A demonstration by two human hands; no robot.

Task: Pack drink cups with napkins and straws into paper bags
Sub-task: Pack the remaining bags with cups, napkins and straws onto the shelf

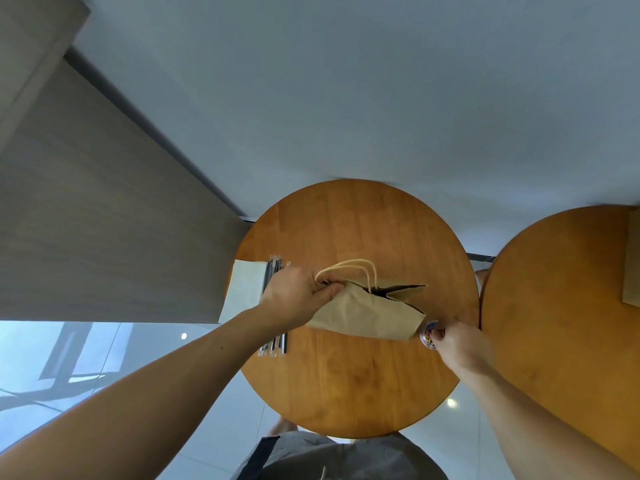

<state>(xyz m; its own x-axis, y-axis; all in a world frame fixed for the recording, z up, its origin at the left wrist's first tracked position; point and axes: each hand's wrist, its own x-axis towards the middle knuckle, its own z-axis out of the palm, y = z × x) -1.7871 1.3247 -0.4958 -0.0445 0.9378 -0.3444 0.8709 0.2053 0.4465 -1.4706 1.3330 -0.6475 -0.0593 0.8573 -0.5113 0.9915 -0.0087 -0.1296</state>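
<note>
The left hand had its grip clamped on the rim of a creased brown paper bag beside the twine handles. The right hand had its grip curled round a patterned cup at the right edge of the round wooden tabletop. Wrapped straws and white napkins lay along the left edge.

Tan paper on warm orange-brown wood, with pale grey all around.
The paper bag was plain kraft tan, dark inside its mouth, with cream handles. The table was orange-brown wood with faint plank grain, and the second table matched it. The napkins were off-white and the straws dark in clear wrappers. The cup carried a busy print of blue, red and yellow. The floor was glossy pale grey, the wall panel grey-beige with fine grain, and the clothing dark grey.
</note>
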